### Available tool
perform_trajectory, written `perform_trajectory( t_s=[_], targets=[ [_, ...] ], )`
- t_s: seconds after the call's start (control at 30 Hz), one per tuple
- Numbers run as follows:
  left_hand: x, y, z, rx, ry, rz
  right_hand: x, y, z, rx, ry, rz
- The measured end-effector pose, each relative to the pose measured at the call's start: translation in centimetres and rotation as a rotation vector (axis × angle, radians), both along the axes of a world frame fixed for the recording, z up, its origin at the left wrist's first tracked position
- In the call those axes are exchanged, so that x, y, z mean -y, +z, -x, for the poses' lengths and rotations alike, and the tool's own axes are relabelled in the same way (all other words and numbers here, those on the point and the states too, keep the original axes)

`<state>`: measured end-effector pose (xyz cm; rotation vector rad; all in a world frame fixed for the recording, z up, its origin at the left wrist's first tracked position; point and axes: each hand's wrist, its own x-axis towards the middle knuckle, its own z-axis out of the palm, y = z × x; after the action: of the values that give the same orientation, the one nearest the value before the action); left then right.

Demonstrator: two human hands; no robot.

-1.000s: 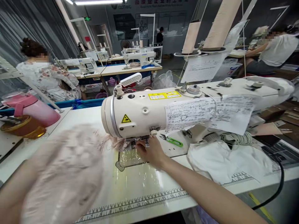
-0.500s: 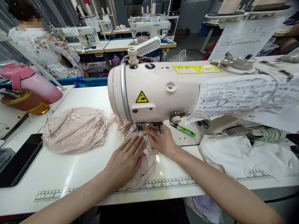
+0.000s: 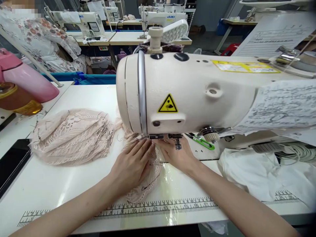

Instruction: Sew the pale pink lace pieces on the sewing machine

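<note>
From where I stand, both hands are busy at the front of the sewing machine [image 3: 182, 89], close together over a piece of pink lace [image 3: 145, 189]. The left hand [image 3: 132, 166] lies palm down on it, flat, with the fingers side by side and pointing in under the machine's head. The right hand [image 3: 177, 153] is bent in from the other side, its fingertips near the lace; the head hides them, so I can't tell whether they pinch it.

The lace runs from beneath the head toward the ruler [image 3: 158, 209] printed along the near edge of the surface [image 3: 54, 186]. To my eye the work on this piece is under way but not done: its far end is in by the needle area, while a good length lies loose on the near side. I can't see any stitching.

To the left sits a pile [image 3: 71, 138] of similar lace, bristling with dark thread ends, which suggests it has been sewn, though whether it's finished I can't say. More lace seems to link it to the machine. The green snips [image 3: 203, 143] lie apart, right of the right hand.
</note>
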<state>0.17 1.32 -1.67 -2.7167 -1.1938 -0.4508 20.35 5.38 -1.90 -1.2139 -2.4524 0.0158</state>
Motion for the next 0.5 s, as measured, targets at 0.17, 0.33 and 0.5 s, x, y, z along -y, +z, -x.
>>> perform_trajectory(
  t_s=[0.17,0.33,0.5],
  targets=[
    [-0.7,-0.1,0.8,0.026,0.01,0.02,0.4,-0.2,0.1,0.008,-0.06,0.106],
    [-1.2,-0.1,1.0,0.01,0.013,0.016,0.4,-1.1,0.2,-0.023,-0.111,0.117],
    [-1.1,-0.1,0.9,0.014,-0.004,-0.027,0.4,-0.9,0.4,0.097,-0.106,0.157]
  ],
)
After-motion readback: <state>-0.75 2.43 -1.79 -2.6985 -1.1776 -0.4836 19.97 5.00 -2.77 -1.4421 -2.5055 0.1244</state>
